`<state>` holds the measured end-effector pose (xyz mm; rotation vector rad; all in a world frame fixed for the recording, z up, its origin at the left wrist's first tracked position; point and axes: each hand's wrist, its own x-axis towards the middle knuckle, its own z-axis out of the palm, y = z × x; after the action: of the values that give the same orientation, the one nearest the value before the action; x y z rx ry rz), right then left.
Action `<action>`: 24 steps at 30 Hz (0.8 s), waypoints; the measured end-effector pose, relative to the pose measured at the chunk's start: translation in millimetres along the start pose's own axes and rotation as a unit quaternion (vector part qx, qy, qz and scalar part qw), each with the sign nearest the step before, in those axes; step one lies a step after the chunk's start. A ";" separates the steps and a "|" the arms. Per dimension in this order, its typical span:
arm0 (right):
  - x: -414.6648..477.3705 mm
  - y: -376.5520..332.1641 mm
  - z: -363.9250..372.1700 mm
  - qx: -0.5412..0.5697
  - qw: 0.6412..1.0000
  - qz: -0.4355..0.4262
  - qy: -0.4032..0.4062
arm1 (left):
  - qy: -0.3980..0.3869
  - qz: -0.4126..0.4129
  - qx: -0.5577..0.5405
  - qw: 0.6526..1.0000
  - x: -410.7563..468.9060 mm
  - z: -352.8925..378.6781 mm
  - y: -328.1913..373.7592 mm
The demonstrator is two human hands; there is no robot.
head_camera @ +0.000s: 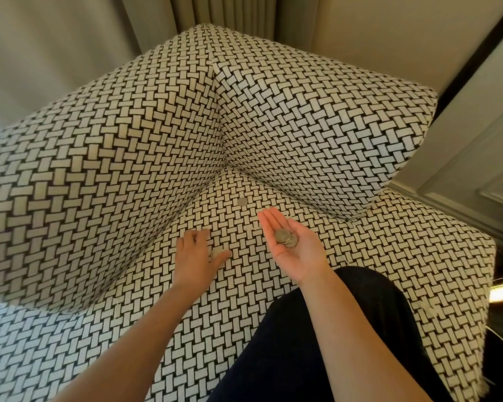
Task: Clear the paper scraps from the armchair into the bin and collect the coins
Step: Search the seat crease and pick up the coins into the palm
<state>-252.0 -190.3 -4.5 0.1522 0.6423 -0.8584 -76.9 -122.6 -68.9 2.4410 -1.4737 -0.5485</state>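
Black-and-white woven armchair [128,140], person leaning over it. Right hand [299,256] is flat open, palm up, with coins [286,238] sitting on it. Left hand [192,253] is palm down on the seat, fingers bent over a coin [216,252] by its thumb; can't tell if it's gripped. A loose coin [242,201] lies further back.

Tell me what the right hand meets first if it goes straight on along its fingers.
Probably the inner corner of the armchair. The right hand seems held above the seat, so it likely passes over the lone coin just left of that line.
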 end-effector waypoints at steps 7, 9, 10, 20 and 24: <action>0.8 1.1 0.1 -0.021 0.999 -0.004 0.027 | 0.001 0.022 -0.094 0.995 8.6 9.8 8.6; 2.1 1.7 0.2 -0.029 0.999 -0.005 0.033 | 0.010 0.012 -0.108 0.994 8.6 7.6 10.3; 2.7 2.0 -0.2 -0.035 0.999 -0.004 0.035 | 0.007 0.004 -0.112 0.994 9.3 6.0 11.4; 6.6 3.2 -4.0 -0.066 0.995 0.002 0.078 | -0.076 -0.018 -0.298 0.951 11.9 -31.7 36.6; 9.4 4.9 -7.3 -0.095 0.990 0.020 0.102 | -0.121 0.066 -0.401 0.906 6.5 -54.4 72.7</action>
<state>-247.3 -190.5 -16.4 0.0816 0.9059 -0.7433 -108.6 -161.6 7.0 1.6543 -1.1439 -1.1794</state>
